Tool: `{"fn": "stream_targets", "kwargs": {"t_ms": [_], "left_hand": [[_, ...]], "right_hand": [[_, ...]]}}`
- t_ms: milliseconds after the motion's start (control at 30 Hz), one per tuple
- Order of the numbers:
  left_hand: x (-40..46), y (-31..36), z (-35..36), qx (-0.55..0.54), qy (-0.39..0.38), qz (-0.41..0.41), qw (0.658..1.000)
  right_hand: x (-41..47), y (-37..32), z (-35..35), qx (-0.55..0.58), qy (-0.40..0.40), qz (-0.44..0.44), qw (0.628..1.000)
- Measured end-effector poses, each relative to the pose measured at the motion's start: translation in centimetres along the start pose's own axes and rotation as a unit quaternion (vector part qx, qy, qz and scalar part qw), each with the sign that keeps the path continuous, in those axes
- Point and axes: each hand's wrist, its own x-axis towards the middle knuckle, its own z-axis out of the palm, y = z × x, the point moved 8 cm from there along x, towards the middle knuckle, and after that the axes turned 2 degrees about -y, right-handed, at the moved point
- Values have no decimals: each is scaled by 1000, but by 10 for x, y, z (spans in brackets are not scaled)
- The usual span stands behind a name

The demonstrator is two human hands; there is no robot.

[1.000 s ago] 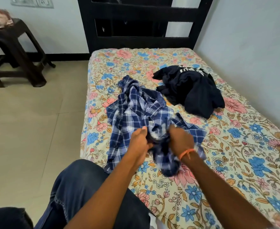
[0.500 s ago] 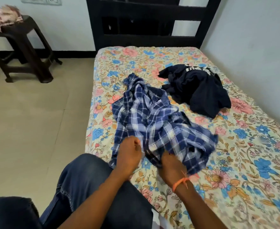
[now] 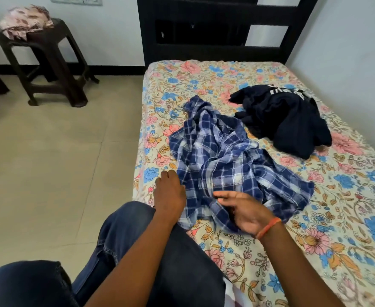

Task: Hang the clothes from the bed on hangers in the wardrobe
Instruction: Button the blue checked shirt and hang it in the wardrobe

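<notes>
— Both hands have let go of the shirt (image 3: 230, 165) since a moment ago, when they were bunched into its near edge; now it lies spread wider on the bed (image 3: 348, 218).

— And starting from the left?

— A dark stool (image 3: 49, 63) stands on the floor by the wall, with a floral cloth (image 3: 25, 19) on its seat. Next comes the left hand (image 3: 170, 193), back up, at the shirt's left edge; its fingers curl downward, but I cannot tell whether they grasp any fabric.

— The right hand?

— The right hand (image 3: 246, 212) is just above the shirt's near hem, palm turned inward, fingers stretched out and relaxed, holding nothing. An orange band (image 3: 268, 227) circles its wrist.

— Farther right?

— A dark garment (image 3: 290, 120) with white lettering lies crumpled beyond the shirt, near the wall, just apart from it.
</notes>
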Motion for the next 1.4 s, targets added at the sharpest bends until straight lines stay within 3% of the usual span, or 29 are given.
{"fn": "stream_targets", "kwargs": {"t_ms": [100,200,233,300,367,400,467,500,533,567,633,667,733,833,933,1067,1167,1233,1267,1300,1333,1400], "left_hand": [[8,0,8,10,-18,17,1000],[13,-4,15,23,-38,6,999],[14,-5,16,13,-40,0,999],[15,-10,16,-52,-52,-28,997],[15,-16,16,-146,-64,-56,986],[14,-18,16,-186,-66,-63,978],[12,-18,16,-236,-69,-68,967],[10,-15,16,-244,-70,-60,965],[9,-12,16,-244,-72,-44,966],[8,-8,16,-241,-72,-29,967],[6,-4,17,-241,-74,-10,968],[5,-3,17,-236,-76,-6,969],[4,-3,19,-222,-82,1,971],[4,-1,21,-214,-90,3,973],[5,-1,22,-202,-96,0,975],[4,-1,24,-203,-102,-3,974],[2,-4,21,-219,-101,-11,970],[1,-5,21,-233,-103,-16,967],[0,-4,20,-240,-104,-17,965],[0,-3,19,-249,-104,-15,963],[1,-1,18,-261,-102,-11,960],[1,1,15,-299,-95,-3,950]], "right_hand": [[-4,4,-9,-130,3,-21,991],[-5,7,-15,-361,2,4,933],[-6,1,-13,-389,0,2,921],[-8,-30,-5,-350,24,-42,935],[-9,-88,-13,-271,123,-152,943],[-14,-125,-23,-249,204,-235,917],[-32,-187,-31,-283,346,-382,809],[-33,-204,-24,-313,368,-418,769],[-26,-211,-15,-322,344,-430,770],[-12,-206,-4,-312,276,-410,811],[27,-168,7,-318,141,-278,895],[33,-147,6,-379,128,-242,884],[34,-119,-9,-466,176,-251,830],[21,-85,-20,-470,217,-304,800],[24,-62,-15,-550,238,-301,742],[33,-64,-9,-560,309,-271,719],[44,-72,4,-641,340,-210,655],[50,-71,4,-673,345,-160,635],[51,-70,2,-664,340,-154,647],[52,-71,-2,-629,328,-167,685],[50,-75,-9,-555,315,-191,746],[44,-80,-30,-303,285,-207,886]]}}
